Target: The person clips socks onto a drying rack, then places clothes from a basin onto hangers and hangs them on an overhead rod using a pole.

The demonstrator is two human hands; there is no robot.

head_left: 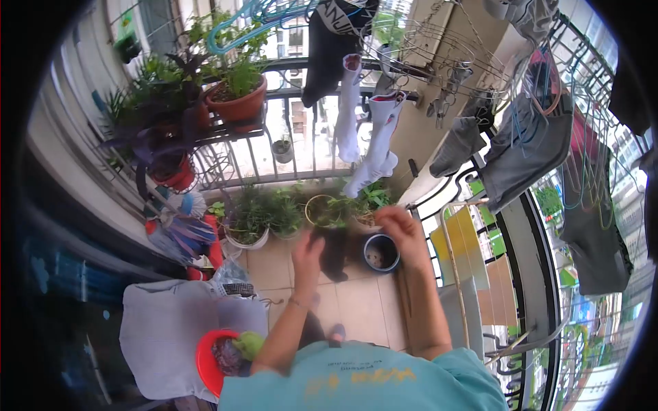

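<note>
Though blurred, dark cloth (334, 255) between left hand (308, 259) (nearer) and right hand (406, 238), grips unclear.

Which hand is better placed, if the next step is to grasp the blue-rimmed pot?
Probably the right hand: it appears beside the blue-rimmed pot, while the left hand is farther away, nearer the dark object. Whether the right hand holds anything is unclear.

Mid-frame: left hand (308, 257) and right hand (406, 240) above tiled floor (356, 308), pot (387, 245) between them, nearer the right. Potted plants (251, 218) in a row beyond. 2 socks (349, 113) hang upper centre, garments (526, 147) upper right. Bowl (207, 362) lower left.
</note>
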